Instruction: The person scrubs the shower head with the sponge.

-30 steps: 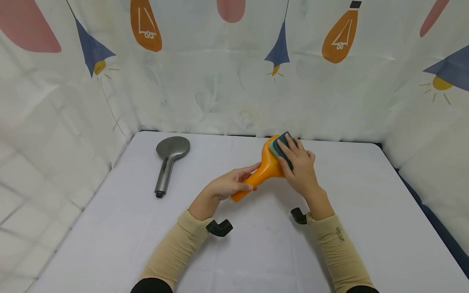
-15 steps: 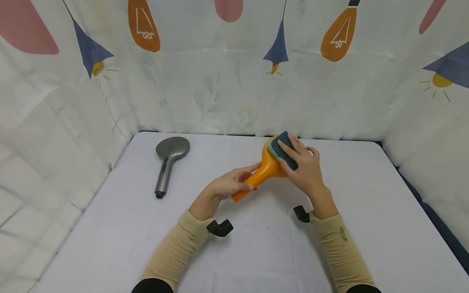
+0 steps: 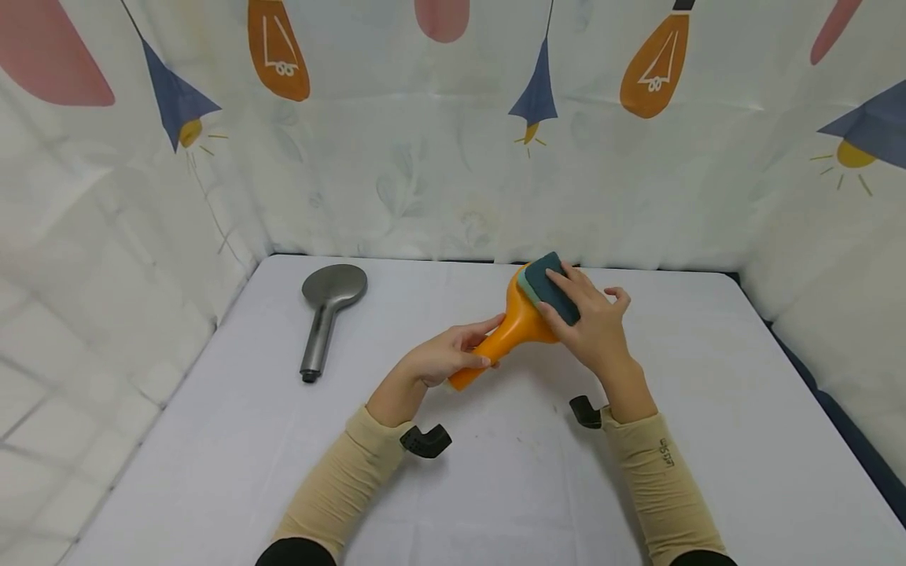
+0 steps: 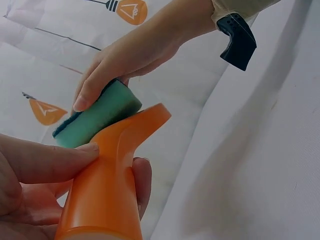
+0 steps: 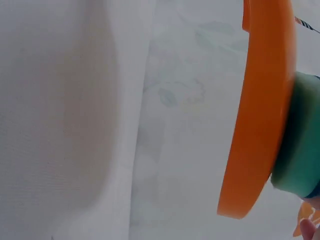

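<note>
An orange shower head point(image 3: 520, 321), held up at a slant over the table, has its handle in my left hand point(image 3: 446, 354). In the left wrist view the thumb lies along the near side of the orange handle point(image 4: 102, 192), and a fingertip shows on its other side. My right hand point(image 3: 594, 326) holds a sponge point(image 3: 548, 289), dark blue-green on top and light green below, against the broad back of the head. The right wrist view shows the sponge point(image 5: 302, 140) flat along the orange head, with only bits of that hand at the lower right corner.
A grey metallic shower head point(image 3: 331, 303) lies on the white-covered table point(image 3: 233, 440), left of the hands. Behind the table hangs a pale curtain point(image 3: 425, 157) printed with lamps and bulbs. Black wrist camera mounts point(image 3: 426, 442) jut inward from the sleeves.
The right hand and sponge have shifted slightly right along the orange head, and that hand's little finger now stands out. The left hand and orange shower head have barely moved.
</note>
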Demonstrator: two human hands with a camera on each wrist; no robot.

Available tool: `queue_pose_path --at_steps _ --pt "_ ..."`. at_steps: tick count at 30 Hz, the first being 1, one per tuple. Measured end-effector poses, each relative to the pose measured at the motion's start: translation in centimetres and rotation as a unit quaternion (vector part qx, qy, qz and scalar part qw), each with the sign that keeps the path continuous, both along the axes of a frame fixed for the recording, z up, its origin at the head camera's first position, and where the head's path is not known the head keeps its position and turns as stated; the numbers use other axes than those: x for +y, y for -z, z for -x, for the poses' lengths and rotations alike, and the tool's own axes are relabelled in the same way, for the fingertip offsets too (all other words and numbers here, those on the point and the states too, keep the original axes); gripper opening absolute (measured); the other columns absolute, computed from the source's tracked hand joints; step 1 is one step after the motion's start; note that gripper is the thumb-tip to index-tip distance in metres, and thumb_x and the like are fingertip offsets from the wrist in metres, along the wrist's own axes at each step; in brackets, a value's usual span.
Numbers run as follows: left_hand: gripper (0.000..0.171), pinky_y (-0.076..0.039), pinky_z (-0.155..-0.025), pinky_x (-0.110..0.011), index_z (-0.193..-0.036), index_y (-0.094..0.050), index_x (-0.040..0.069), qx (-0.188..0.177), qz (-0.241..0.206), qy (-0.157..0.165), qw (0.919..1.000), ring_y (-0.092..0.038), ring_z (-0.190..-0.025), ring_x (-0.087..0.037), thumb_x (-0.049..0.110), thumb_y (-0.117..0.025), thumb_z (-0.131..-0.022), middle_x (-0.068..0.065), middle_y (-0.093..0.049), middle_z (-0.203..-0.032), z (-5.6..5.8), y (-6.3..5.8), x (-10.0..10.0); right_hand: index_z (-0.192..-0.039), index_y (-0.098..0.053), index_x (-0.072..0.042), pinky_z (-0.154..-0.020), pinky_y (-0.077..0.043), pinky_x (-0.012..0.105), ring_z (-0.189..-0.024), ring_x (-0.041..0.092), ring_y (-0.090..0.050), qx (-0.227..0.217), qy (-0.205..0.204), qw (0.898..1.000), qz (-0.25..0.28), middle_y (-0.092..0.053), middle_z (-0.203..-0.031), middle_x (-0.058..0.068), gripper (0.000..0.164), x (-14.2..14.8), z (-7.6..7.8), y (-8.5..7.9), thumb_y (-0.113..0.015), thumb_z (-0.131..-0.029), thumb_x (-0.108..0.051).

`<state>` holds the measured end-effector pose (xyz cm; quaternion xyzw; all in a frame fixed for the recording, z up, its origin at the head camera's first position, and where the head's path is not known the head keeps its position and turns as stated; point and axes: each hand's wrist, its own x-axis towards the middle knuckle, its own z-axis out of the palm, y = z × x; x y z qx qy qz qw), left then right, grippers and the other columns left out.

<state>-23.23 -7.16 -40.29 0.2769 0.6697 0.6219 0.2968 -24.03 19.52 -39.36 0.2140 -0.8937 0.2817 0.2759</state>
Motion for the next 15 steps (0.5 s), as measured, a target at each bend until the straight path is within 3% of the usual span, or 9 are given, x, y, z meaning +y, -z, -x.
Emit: queue_pose_path --at_steps 3,6,11,15 --pt "0.07 -0.045 -0.093 -0.03 -0.161 -0.018 0.0 0.002 0.0 0.0 1.0 -0.05 -0.119 -0.056 -0.004 -0.051 -0.1 -0.029 -0.052 -0.138 -0.09 -0.14 -0.04 -0.145 -0.058 -0.011 -0.09 -0.019 0.062 -0.121 0.042 -0.059 0.003 0.005 1.0 0.011 -0.054 -0.148 0.018 0.059 0.03 -0.08 -0.06 -0.074 -0.092 -0.03" --pt "0.07 -0.044 -0.093 -0.03 -0.161 -0.018 0.0 -0.001 0.0 0.003 1.0 -0.048 -0.12 -0.058 -0.005 -0.051 -0.1 -0.031 -0.05 -0.14 -0.12 -0.17 0.08 -0.143 -0.061 -0.011 -0.087 -0.019 0.062 -0.114 0.043 -0.055 0.007 0.006 1.0 0.017 -0.055 -0.147 0.017 0.059 0.03 -0.06 -0.06 -0.077 -0.09 -0.03" --pt "0.071 -0.044 -0.092 -0.03 -0.162 -0.018 0.002 0.0 -0.001 -0.003 1.0 -0.048 -0.12 -0.059 -0.006 -0.05 -0.099 -0.031 -0.05 -0.141 -0.12 -0.18 0.09 -0.141 -0.063 -0.007 -0.094 -0.026 0.063 -0.117 0.044 -0.045 0.004 -0.012 0.999 0.032 -0.051 -0.15 0.019 0.055 0.19 0.19 0.04 -0.078 -0.09 -0.023" --pt "0.072 -0.045 -0.09 -0.029 -0.162 -0.019 0.003 0.004 -0.006 -0.009 0.9999 -0.047 -0.119 -0.06 -0.007 -0.051 -0.098 -0.03 -0.052 -0.138 -0.12 -0.26 -0.08 -0.144 -0.058 -0.004 -0.098 -0.033 0.063 -0.12 0.048 -0.042 -0.004 -0.004 0.999 0.045 -0.045 -0.154 0.022 0.053 0.7 0.49 0.15 -0.071 -0.096 -0.019"
